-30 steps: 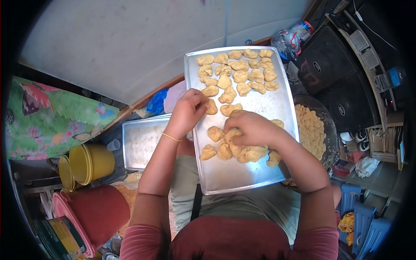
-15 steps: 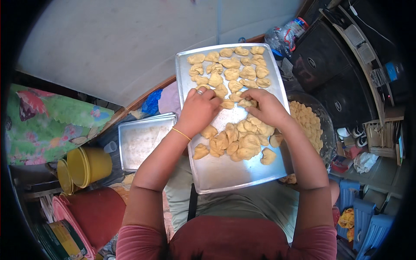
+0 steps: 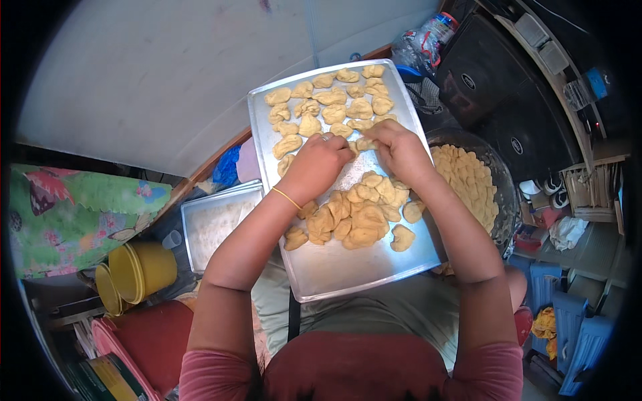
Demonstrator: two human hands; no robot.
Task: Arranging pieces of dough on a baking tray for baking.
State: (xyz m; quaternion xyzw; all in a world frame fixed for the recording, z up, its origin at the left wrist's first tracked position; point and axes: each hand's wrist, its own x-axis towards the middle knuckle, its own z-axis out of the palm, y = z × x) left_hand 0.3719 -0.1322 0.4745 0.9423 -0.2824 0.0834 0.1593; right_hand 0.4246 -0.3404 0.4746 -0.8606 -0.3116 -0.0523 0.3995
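Observation:
A metal baking tray [image 3: 334, 274] lies tilted across my lap. Uneven rows of flattened yellow dough pieces [image 3: 332, 97] cover its far half, and a loose pile of dough [image 3: 368, 227] sits nearer to me. Over the middle of the tray, my left hand [image 3: 319, 165] is closed, its fingertips on a small dough piece [image 3: 354, 149] at the end of a row. Just to its right, my right hand [image 3: 404, 155] pinches at another piece [image 3: 366, 144]. The undersides of the fingers are partly hidden.
A dark round basin [image 3: 503, 200] with a mass of dough stands right of the tray. Shallow metal trays [image 3: 217, 224] lie on the left, near yellow buckets [image 3: 144, 271] and a red tub [image 3: 157, 341]. Black speakers [image 3: 491, 73] stand at the far right.
The tray appears shifted left and slightly up in view. Both hands remain over its middle; the right fingers have drawn together near the row's end.

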